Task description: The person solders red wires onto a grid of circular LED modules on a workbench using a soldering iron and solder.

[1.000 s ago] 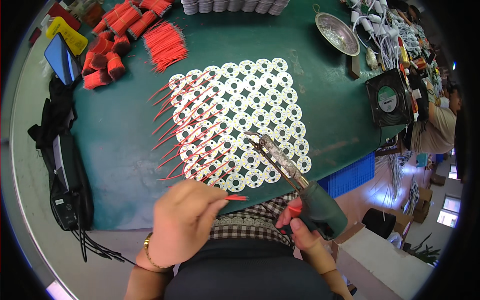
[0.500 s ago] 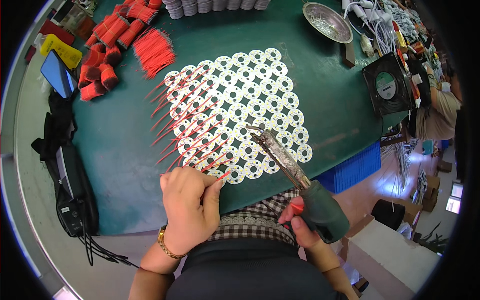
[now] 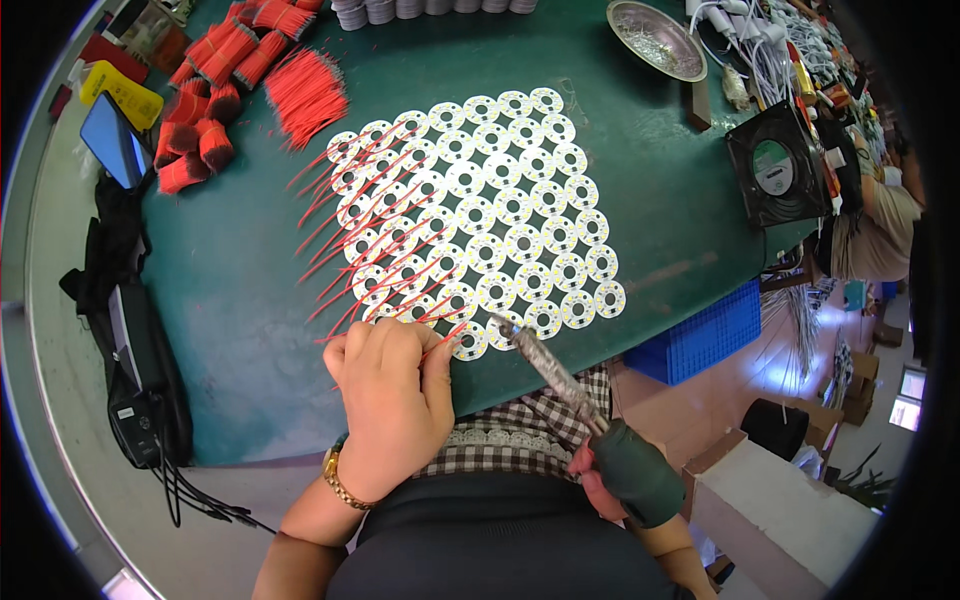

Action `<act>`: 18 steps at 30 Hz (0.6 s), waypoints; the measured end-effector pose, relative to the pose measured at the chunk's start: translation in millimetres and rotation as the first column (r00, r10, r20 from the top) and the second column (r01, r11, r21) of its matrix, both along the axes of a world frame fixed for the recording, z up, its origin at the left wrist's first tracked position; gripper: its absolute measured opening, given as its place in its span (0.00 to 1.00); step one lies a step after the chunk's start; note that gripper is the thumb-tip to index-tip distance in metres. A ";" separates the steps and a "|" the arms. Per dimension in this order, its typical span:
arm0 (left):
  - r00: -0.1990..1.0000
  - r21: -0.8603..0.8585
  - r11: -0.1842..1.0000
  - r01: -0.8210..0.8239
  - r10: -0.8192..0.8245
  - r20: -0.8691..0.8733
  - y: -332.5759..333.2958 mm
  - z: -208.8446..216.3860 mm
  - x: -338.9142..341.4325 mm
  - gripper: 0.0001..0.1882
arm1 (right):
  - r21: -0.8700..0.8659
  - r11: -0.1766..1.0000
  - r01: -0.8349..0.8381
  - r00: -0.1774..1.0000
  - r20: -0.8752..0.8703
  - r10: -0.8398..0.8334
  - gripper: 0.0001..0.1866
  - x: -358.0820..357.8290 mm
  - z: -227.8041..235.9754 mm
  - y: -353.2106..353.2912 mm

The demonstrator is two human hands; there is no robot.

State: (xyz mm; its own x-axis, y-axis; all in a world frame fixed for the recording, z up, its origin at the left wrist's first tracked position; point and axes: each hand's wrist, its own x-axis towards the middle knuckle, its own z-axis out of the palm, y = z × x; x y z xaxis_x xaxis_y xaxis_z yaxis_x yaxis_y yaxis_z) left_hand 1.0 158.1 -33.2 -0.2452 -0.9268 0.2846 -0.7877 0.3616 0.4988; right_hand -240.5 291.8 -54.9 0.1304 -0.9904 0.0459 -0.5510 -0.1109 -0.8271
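Note:
Rows of round white LED boards (image 3: 475, 230) lie in a grid on the green table. Thin red wires (image 3: 330, 247) stretch slantwise over the boards on the left side. My left hand (image 3: 395, 395) is closed in a pinch on a red wire (image 3: 458, 331), its end at a board in the nearest row. In my right hand (image 3: 598, 490), partly hidden behind the handle, is a soldering iron (image 3: 640, 478) with a dark green grip and a worn metal barrel. Its tip points up and left, close above the boards just right of my left fingers.
Bundles of red wire (image 3: 180, 140) and a loose wire pile (image 3: 305, 97) lie at the far left. A metal dish (image 3: 655, 45) and a black fan (image 3: 780, 165) stand at the right. A blue crate (image 3: 700, 335) sits below the table edge. Another person (image 3: 865, 235) is at far right.
The soldering iron has come down toward the near rows, its tip closer to my left fingers. My left hand has shifted slightly right with the red wire.

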 end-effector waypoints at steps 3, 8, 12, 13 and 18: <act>1.000 -0.031 0.999 -0.014 0.014 0.005 -0.9 -2.9 -0.6 0.07 | 0.069 0.987 -0.147 0.981 -0.119 0.155 0.13 -0.7 23.4 -9.9; 1.000 -0.039 0.999 -0.016 0.016 -0.013 -1.4 -3.2 -0.2 0.07 | 0.182 0.983 -0.015 0.997 0.071 0.002 0.10 -0.5 4.4 2.4; 0.999 -0.055 0.998 -0.025 0.024 -0.021 -2.2 -5.1 -1.9 0.08 | 0.061 0.997 -0.044 0.998 -0.048 0.047 0.10 2.6 0.7 0.8; 1.000 -0.051 0.998 -0.023 0.023 -0.016 -2.3 -5.7 -1.8 0.08 | 0.082 0.996 -0.024 1.000 -0.004 0.024 0.11 3.4 -0.2 1.2; 1.000 -0.056 0.998 -0.017 0.018 0.012 -1.9 -6.1 -1.1 0.09 | 0.027 0.999 -0.035 0.999 -0.040 0.036 0.12 7.0 2.9 -5.8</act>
